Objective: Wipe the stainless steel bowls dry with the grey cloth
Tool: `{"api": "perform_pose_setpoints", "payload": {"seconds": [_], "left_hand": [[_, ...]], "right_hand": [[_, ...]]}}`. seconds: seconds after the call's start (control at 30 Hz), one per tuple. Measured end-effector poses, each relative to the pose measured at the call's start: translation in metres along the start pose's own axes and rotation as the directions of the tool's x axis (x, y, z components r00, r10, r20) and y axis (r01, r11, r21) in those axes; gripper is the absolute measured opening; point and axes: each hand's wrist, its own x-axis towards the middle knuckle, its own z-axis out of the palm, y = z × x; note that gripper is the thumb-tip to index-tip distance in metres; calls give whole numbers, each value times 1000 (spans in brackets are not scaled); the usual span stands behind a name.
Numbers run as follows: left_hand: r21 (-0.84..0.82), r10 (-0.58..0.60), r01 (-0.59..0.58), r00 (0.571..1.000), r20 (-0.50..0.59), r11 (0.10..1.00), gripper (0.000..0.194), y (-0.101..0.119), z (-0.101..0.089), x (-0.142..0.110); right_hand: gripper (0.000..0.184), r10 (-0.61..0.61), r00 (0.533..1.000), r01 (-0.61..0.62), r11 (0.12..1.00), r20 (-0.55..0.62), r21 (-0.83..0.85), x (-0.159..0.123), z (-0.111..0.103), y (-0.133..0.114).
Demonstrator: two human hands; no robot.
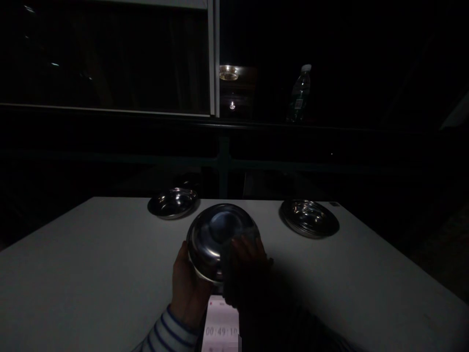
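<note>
My left hand [188,283] grips a shiny steel bowl [205,234] by its left lower edge, above the table. The bowl's rounded underside seems to face up toward me. On its right side, my right hand [249,254] presses a dark cloth [227,256] against the metal, fingers bent over it. Deep shadow hides most of the right hand and the cloth's extent. Below the bowl, a phone [222,325] shows a lit timer screen.
Another steel bowl [173,203] sits at the white table's [110,274] far left edge. Stacked steel bowls [309,218] stand at the far right. Beyond are a dark railing [223,125], a window frame [213,58] and a plastic bottle [301,93]. The surroundings are very dark.
</note>
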Motion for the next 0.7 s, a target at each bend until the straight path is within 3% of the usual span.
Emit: {"api": "perform_pose_setpoints", "payload": {"seconds": [0.17, 0.23, 0.37, 0.5, 0.6, 0.7], "left_hand": [[9, -49, 50, 998, -45, 999, 40, 1, -4, 0], [9, -23, 23, 999, -46, 1000, 38, 0, -6, -1], [48, 38, -39, 999, 13, 998, 29, -3, -7, 0], [122, 51, -61, 995, 81, 991, 30, -3, -7, -1], [127, 47, -55, 997, 66, 990, 30, -3, -7, -2], [80, 0, -6, 997, 80, 997, 31, -5, -10, -2]], "right_hand": [[36, -180, 984, 180, 976, -8, 119, 33, -14, -10], [37, -204, 977, 190, 964, 62, 184, 50, -18, -5], [47, -197, 931, 124, 963, 308, 241, 75, -26, 27], [48, -45, 932, -23, 983, 360, 182, 66, -28, 54], [45, -1, 959, -32, 993, 283, 112, 47, -23, 40], [52, -131, 957, 90, 982, 260, 164, 47, -24, 10]]}}
